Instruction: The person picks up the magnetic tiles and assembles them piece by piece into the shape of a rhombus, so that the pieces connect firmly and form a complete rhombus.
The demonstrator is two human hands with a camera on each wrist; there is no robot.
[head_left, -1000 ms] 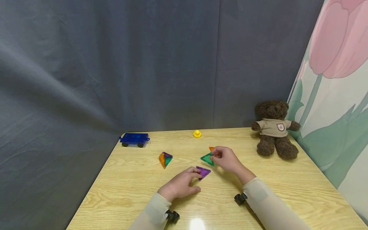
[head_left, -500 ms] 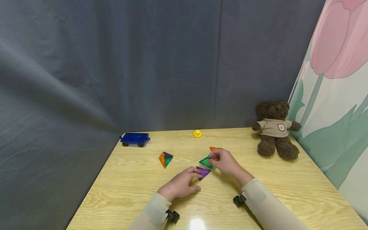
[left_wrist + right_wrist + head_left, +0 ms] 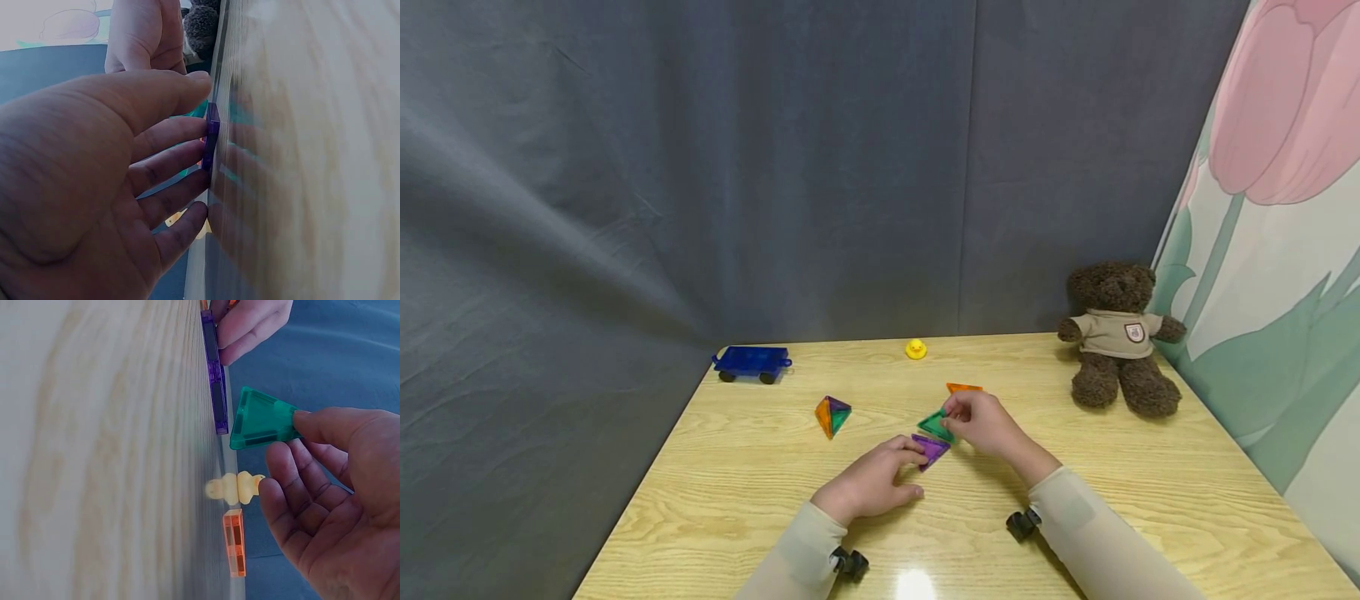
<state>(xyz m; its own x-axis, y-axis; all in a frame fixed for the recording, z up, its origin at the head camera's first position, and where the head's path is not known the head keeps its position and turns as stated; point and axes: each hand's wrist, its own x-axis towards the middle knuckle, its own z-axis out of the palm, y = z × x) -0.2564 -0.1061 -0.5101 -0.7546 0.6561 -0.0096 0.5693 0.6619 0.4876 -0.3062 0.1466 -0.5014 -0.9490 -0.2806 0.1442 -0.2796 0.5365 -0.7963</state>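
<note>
A purple triangle tile [image 3: 931, 451] lies flat on the table, with the fingertips of the left hand [image 3: 872, 480] resting on it. In the left wrist view the fingers of the left hand [image 3: 125, 156] are extended and touch the purple tile [image 3: 211, 137]. Just behind it, the right hand [image 3: 988, 427] holds a green triangle tile [image 3: 935, 424]. The right wrist view shows the green tile [image 3: 262, 419] pinched at one corner between thumb and fingers of the right hand [image 3: 344, 481], tilted and raised off the table. An orange tile [image 3: 964, 387] lies behind the right hand.
A small piece of orange, purple and green tiles [image 3: 832, 416] stands left of the hands. Farther back are a blue wheeled cart [image 3: 751, 362], a yellow duck [image 3: 915, 349] and, at right, a brown teddy bear [image 3: 1117, 337] beside the wall.
The right hand has moved slightly left and toward the person with the green tile, nearer to the purple one. More of the orange tile shows. The left hand has stayed in place.
</note>
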